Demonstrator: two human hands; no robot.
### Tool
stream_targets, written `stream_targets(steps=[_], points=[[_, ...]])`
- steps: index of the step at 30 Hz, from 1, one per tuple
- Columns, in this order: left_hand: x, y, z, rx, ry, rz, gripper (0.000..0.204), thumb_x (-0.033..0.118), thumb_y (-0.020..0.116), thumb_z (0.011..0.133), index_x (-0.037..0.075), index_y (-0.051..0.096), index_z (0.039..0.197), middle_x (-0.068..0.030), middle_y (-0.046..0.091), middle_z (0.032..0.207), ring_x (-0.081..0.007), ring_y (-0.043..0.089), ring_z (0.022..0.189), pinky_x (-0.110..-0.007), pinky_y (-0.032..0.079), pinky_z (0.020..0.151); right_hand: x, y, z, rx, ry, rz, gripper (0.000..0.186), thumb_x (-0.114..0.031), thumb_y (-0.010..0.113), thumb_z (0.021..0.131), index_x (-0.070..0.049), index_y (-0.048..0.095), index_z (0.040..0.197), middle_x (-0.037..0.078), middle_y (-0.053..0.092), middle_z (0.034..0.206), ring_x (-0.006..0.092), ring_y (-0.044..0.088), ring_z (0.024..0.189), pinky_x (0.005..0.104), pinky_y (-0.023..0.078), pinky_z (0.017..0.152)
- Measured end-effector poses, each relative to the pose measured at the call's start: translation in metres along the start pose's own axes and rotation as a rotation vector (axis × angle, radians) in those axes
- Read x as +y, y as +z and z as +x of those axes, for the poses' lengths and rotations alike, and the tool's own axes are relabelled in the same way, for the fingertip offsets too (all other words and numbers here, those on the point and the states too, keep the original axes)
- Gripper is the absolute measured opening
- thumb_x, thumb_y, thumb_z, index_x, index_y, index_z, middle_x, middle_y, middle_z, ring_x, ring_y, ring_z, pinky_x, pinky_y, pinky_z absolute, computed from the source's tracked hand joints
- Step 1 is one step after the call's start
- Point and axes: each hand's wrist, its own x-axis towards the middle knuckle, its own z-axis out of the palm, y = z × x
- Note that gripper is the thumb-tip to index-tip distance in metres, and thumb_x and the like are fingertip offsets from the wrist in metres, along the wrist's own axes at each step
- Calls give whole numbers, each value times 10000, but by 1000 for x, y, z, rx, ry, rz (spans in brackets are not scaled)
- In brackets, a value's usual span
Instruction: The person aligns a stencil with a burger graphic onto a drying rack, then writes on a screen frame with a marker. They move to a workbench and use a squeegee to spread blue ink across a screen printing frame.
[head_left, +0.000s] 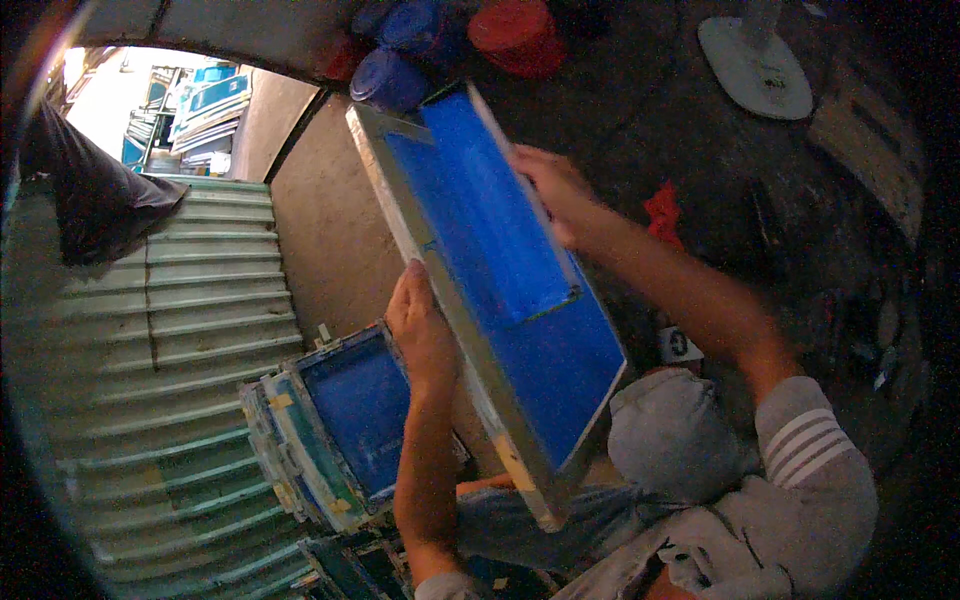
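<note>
A screen printing frame (560, 410) with blue mesh and a pale, tape-patched rim stands tilted in front of me. My left hand (420, 325) grips its left side rail, fingers curled over the edge. Against the upper part of the mesh lies a long scoop coater (490, 200), blue inside with a light outer edge and dark ends. My right hand (555, 190) is closed on that outer edge; part of the fingers is hidden behind it. The frame's lower end is close to my lap.
Stacked screen frames (350, 410) lean at lower left beside corrugated sheeting (200, 300). Blue tubs (388, 80) and a red tub (515, 35) stand beyond the frame. A white stand base (755, 75) and a red scrap (662, 212) are on the dark floor at right.
</note>
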Motion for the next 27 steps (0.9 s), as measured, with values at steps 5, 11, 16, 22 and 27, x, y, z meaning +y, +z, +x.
stream_targets(steps=[5,11,16,22,27], points=[[-7,-27,17,23,-7,77,443,413,494,1024,6,664,983,-42,627,779,-136,570,668,-278,473,620,15,-126,10,36,-81,-76,358,-240,543,985,-61,572,1293,96,670,1148,212,661,981,406,555,861],[-13,-72,66,98,19,241,573,543,508,982,-7,665,957,-60,646,778,-155,592,656,-298,484,599,107,-269,25,156,-68,-372,427,-279,522,1014,-47,526,1371,76,660,1166,151,648,975,344,537,870],[-6,-75,65,140,-35,280,654,597,463,979,-23,668,999,-92,668,848,-164,612,708,-307,488,638,162,-309,37,202,-131,-703,434,-250,512,1015,-62,515,1406,50,641,1226,137,622,999,314,502,903],[10,-71,55,218,-69,344,676,655,481,938,17,672,1054,-97,691,919,-196,643,747,-352,524,690,171,-265,24,163,-44,-706,413,-236,510,1012,-120,532,1408,25,655,1217,136,601,1022,303,472,940],[6,-77,59,194,-50,298,661,654,501,930,28,673,1057,-92,686,894,-196,636,730,-349,520,680,194,-277,34,159,-94,-778,412,-266,510,1019,-142,533,1411,27,653,1219,134,589,1038,318,466,956]])
